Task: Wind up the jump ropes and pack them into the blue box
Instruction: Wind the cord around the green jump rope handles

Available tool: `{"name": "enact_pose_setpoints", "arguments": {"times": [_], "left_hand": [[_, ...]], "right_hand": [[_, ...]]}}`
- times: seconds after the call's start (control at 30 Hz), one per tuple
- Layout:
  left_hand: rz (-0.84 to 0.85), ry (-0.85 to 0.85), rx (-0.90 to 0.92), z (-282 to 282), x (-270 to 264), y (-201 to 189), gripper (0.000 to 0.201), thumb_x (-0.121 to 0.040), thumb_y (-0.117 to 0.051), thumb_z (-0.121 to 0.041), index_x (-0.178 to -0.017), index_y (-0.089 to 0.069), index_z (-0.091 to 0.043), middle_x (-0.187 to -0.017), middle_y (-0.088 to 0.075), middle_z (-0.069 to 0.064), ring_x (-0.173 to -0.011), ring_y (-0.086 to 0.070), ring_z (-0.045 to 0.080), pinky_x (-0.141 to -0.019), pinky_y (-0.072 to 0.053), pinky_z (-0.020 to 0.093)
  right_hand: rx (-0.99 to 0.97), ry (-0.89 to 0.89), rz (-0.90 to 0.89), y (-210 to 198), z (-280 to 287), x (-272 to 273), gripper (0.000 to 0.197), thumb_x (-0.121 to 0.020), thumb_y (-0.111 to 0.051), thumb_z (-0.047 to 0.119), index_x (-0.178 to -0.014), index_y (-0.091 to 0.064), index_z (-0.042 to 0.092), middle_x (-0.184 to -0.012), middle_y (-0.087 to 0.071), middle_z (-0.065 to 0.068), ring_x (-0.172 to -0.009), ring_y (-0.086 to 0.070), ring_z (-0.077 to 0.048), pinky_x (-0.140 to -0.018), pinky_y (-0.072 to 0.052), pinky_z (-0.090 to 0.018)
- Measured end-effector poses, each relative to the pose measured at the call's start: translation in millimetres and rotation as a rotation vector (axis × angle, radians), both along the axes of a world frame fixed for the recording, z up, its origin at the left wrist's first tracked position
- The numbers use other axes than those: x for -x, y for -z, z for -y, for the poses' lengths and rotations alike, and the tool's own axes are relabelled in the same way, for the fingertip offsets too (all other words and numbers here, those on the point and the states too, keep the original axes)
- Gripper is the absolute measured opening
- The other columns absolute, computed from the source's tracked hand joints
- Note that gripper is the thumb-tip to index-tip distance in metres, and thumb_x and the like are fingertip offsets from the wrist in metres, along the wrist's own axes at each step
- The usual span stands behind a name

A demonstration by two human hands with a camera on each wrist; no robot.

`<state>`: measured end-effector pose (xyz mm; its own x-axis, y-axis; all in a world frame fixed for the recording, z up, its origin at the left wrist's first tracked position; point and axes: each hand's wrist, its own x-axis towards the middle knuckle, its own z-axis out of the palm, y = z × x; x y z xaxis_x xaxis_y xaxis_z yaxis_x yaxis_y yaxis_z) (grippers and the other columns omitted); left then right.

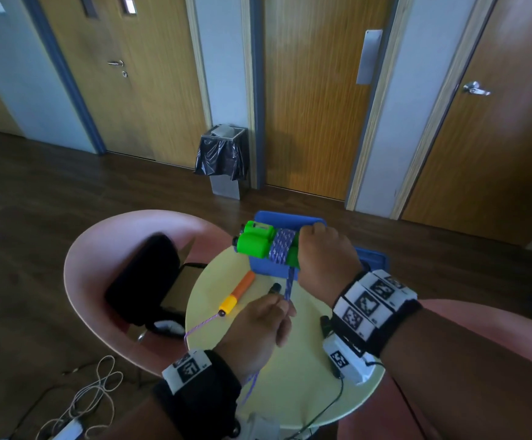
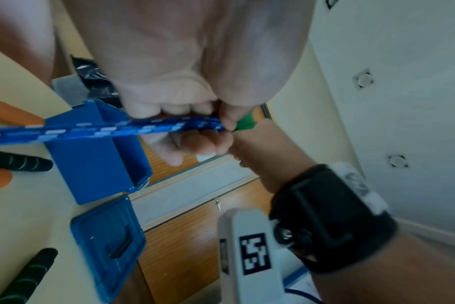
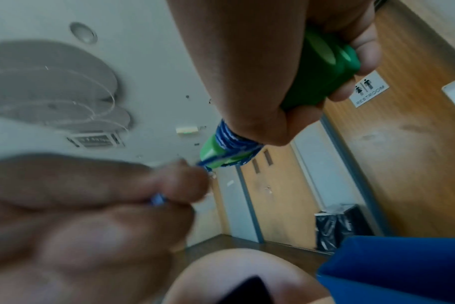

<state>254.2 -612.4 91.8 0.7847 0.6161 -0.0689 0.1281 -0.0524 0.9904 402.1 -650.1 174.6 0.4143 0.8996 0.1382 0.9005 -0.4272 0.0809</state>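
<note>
My right hand (image 1: 325, 252) grips a pair of green jump-rope handles (image 1: 253, 239) held side by side above the blue box (image 1: 268, 269). A blue-and-white rope (image 1: 282, 246) is coiled round their middle. One strand (image 1: 288, 287) runs down to my left hand (image 1: 258, 325), which pinches it over the table. The left wrist view shows that taut strand (image 2: 91, 129) crossing the open box (image 2: 96, 164). In the right wrist view my fingers (image 3: 364, 53) wrap the green handles (image 3: 322, 67).
An orange-handled rope (image 1: 239, 292) and two black handles (image 1: 274, 287) lie on the round yellow table (image 1: 290, 376). The blue lid (image 1: 375, 258) lies right of the box. A pink chair (image 1: 106, 249) holds a black bag (image 1: 144, 274). Cables (image 1: 93, 392) lie on the floor.
</note>
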Motion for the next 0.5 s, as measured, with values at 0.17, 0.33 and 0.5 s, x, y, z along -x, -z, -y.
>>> {"name": "enact_pose_setpoints", "arguments": {"times": [0.17, 0.33, 0.5], "left_hand": [[-0.335, 0.134, -0.556, -29, 4, -22, 0.024, -0.095, -0.053, -0.027, -0.073, -0.058, -0.022, -0.063, -0.054, -0.003, -0.058, -0.048, 0.011, -0.054, -0.034, 0.024], [-0.518, 0.35, -1.032, -49, 7, -51, 0.018, -0.093, -0.055, -0.034, -0.103, -0.067, -0.024, -0.085, -0.065, -0.005, -0.084, -0.059, 0.014, -0.064, -0.036, 0.029], [-0.496, 0.448, -1.196, -60, 1, -71, 0.026, -0.096, -0.052, -0.049, -0.114, -0.067, -0.038, -0.107, -0.069, -0.011, -0.098, -0.06, 0.006, -0.069, -0.033, 0.024]], "right_hand": [[0.202, -0.055, 0.09, 32, 8, -6, 0.029, -0.091, -0.045, 0.009, -0.119, -0.052, 0.006, -0.113, -0.058, -0.015, -0.102, -0.058, -0.033, -0.083, -0.046, -0.04], [0.382, -0.154, 0.076, 41, 15, 7, 0.022, -0.094, -0.048, 0.007, -0.113, -0.057, 0.01, -0.116, -0.061, -0.013, -0.106, -0.06, -0.032, -0.086, -0.046, -0.039], [0.461, -0.247, 0.075, 35, 25, 13, 0.028, -0.09, -0.059, 0.012, -0.118, -0.057, 0.01, -0.116, -0.058, -0.012, -0.107, -0.058, -0.032, -0.078, -0.039, -0.037]]}}
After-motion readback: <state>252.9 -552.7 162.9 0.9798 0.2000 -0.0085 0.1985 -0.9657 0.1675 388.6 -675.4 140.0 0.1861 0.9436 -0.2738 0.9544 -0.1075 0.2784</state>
